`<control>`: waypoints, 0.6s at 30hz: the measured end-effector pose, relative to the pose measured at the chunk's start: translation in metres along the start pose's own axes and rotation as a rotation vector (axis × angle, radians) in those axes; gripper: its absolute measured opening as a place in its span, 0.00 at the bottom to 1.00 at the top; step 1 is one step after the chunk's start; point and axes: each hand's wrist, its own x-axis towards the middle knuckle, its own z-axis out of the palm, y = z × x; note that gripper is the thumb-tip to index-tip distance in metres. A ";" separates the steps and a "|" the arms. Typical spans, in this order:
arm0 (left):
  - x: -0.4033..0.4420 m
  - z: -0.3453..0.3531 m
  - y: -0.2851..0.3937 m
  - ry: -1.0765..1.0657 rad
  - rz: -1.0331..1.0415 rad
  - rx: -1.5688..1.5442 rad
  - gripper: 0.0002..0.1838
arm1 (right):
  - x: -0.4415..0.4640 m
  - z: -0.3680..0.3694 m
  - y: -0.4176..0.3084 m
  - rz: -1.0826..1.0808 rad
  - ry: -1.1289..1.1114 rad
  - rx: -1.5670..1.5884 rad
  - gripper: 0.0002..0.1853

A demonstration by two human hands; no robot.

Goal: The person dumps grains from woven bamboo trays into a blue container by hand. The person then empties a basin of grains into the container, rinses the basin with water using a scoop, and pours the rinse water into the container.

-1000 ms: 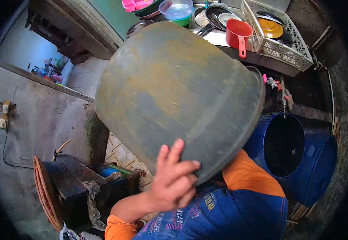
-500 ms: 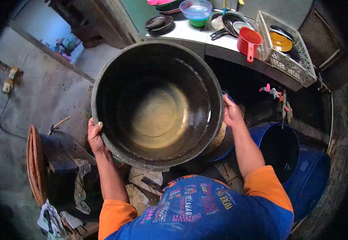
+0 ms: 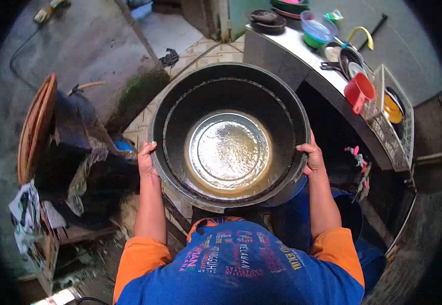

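A large dark round tub (image 3: 180, 107) hangs in front of my body, its mouth facing up at me. Some murky, yellowish liquid (image 3: 229, 152) lies on its bottom and reflects bright light. My left hand (image 3: 147, 158) grips the rim on the left side, thumb over the edge. On the opposite side my right hand (image 3: 311, 156) is closed on the rim in the same way. The fingers beneath the rim are hidden on both sides.
Right of me, a counter (image 3: 302, 51) bears pans, bowls, a red dipper (image 3: 359, 92) and a dish basket (image 3: 399, 137). Taps (image 3: 360, 170) and a blue barrel (image 3: 348, 208) are below. Left, a round woven tray (image 3: 37, 129) leans near rags (image 3: 27, 218). Tiled floor (image 3: 200, 51) lies ahead.
My view has turned left, showing more tiled floor ahead. The tub is now more level and centred, and the liquid has spread with a bright shine. Both hands keep hold of the rim.
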 end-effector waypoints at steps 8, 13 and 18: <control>-0.015 -0.069 0.004 0.181 0.062 0.011 0.18 | 0.037 0.029 0.038 0.158 0.054 -0.197 0.40; -0.038 -0.117 0.022 0.220 0.054 -0.104 0.17 | 0.045 0.072 0.069 0.186 0.026 -0.254 0.37; -0.067 -0.164 0.033 0.272 0.070 -0.185 0.25 | 0.057 0.148 0.089 0.172 0.023 -0.274 0.36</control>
